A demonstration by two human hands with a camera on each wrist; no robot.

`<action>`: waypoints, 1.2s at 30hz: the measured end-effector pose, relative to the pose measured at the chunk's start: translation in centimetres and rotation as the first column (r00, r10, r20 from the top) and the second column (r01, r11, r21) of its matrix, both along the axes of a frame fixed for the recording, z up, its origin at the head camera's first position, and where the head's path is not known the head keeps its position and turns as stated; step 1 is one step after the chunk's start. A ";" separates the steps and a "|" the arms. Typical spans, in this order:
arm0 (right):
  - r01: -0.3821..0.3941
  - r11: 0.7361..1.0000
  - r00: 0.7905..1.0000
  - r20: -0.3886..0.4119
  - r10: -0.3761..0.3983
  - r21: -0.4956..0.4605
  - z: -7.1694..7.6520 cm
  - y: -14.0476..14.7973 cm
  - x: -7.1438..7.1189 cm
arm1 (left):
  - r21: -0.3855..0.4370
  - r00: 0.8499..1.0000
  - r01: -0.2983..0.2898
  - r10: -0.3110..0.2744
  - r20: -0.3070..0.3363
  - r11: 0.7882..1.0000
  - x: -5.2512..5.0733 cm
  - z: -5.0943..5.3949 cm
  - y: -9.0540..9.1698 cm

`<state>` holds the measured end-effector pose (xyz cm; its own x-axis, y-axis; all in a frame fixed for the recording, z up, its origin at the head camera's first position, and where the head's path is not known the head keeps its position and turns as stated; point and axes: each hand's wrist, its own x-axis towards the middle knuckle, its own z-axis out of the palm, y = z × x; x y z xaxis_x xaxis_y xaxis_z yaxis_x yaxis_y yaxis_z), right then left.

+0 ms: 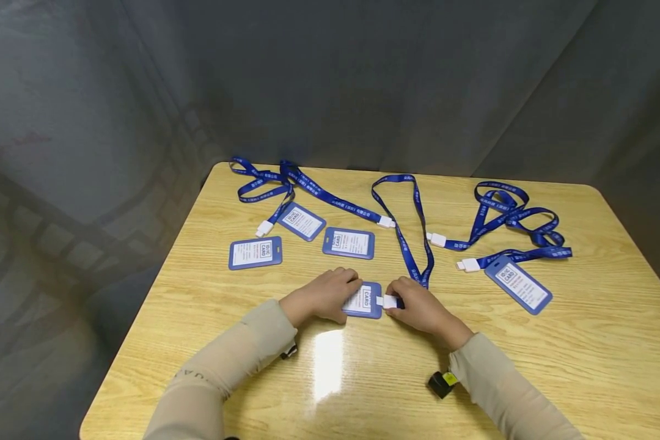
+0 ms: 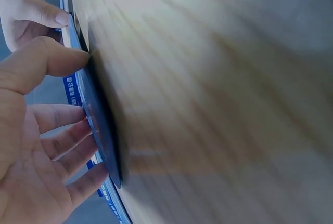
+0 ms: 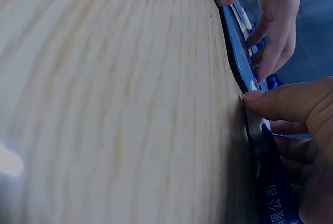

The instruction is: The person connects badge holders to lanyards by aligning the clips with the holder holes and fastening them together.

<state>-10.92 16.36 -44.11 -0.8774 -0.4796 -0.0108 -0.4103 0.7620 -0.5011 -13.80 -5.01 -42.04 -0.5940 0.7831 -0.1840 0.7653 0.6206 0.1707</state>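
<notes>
A blue card holder (image 1: 373, 310) with a white ID card lies flat near the middle of the table. My left hand (image 1: 326, 296) grips it by its left end, thumb on the near edge and fingers on the far side. My right hand (image 1: 422, 307) pinches the white clip (image 1: 390, 301) of a blue lanyard (image 1: 421, 226). The clip's tip meets the slotted right end of the holder; whether it is hooked in cannot be made out. From the right hand, the strap loops toward the back. In the right wrist view, the thumb (image 3: 276, 102) presses on the clip's edge.
More card holders lie at the left (image 1: 255, 253), behind the left hand (image 1: 349, 243), at the back left (image 1: 302, 221) and at the right (image 1: 519, 285). Blue lanyards with white clips (image 1: 437, 240) spread over the table's (image 1: 242, 373) back half. A dark curtain (image 1: 330, 85) hangs behind.
</notes>
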 end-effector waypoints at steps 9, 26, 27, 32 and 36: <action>0.002 1.000 1.000 -0.004 -0.002 -0.002 0.7 0.4 0.2 | 0.013 1.000 -0.003 0.003 0.013 1.000 -0.3 0.1 0.2; -0.006 1.000 1.000 0.023 0.005 0.003 1.1 1.1 0.9 | 0.007 0.999 -0.006 0.006 0.054 1.000 -0.2 0.0 0.1; -0.005 1.000 1.000 0.019 0.005 -0.002 1.2 1.1 0.9 | 0.004 0.998 -0.009 0.009 0.057 1.000 -0.2 0.0 0.0; 0.007 0.999 1.000 -0.015 -0.008 -0.033 1.5 1.4 0.9 | 0.010 0.996 -0.038 0.037 0.076 0.999 -0.1 0.2 -0.6; 0.024 0.998 0.998 -0.064 -0.027 -0.056 1.5 1.8 0.9 | 0.019 0.996 -0.041 0.039 0.079 0.999 -0.1 0.5 -1.1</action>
